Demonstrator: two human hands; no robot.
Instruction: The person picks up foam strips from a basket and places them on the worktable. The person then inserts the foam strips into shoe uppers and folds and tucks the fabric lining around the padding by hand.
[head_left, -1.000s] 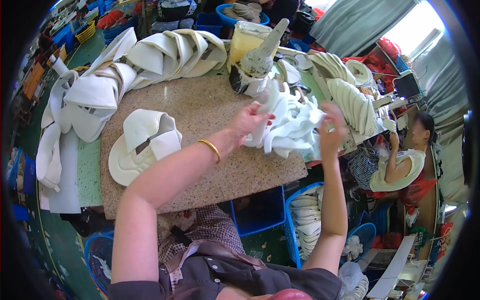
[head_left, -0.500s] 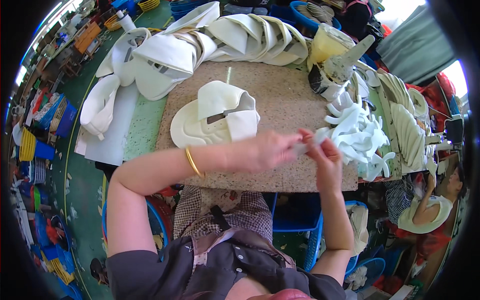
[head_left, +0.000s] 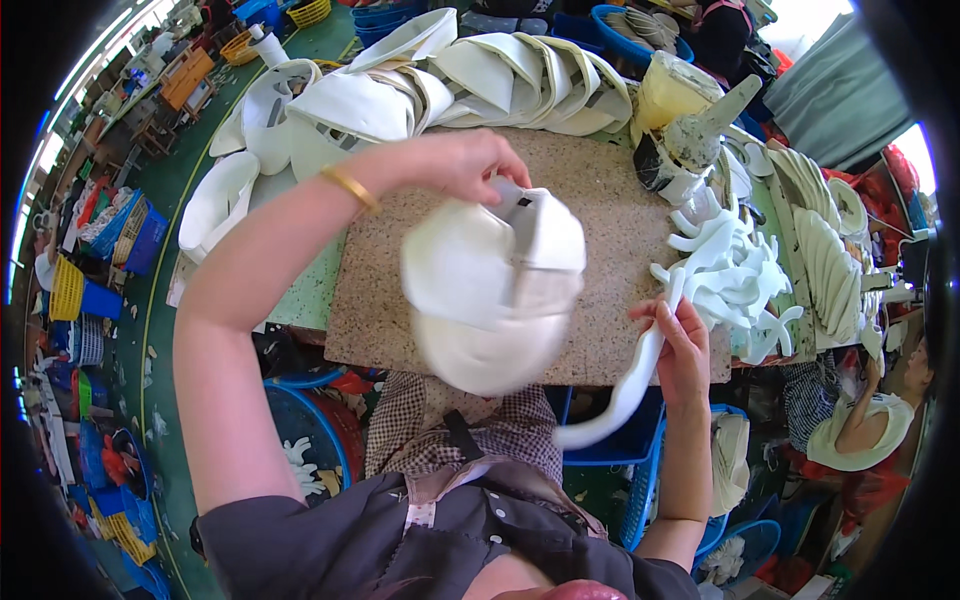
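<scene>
I watch the left hand (head_left: 472, 168) pinch the upper rim of a white molded piece (head_left: 462, 270), center frame; right of center, the right hand (head_left: 685, 345) pinches a pale strip (head_left: 627, 388).

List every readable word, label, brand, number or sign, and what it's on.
None readable.
White piece in the left hand: motion-blurred; its dark patch is too small to read, if it's text at all.
Strip in the right hand: no text visible.
Yellow basket, far left: any print is too small.
</scene>
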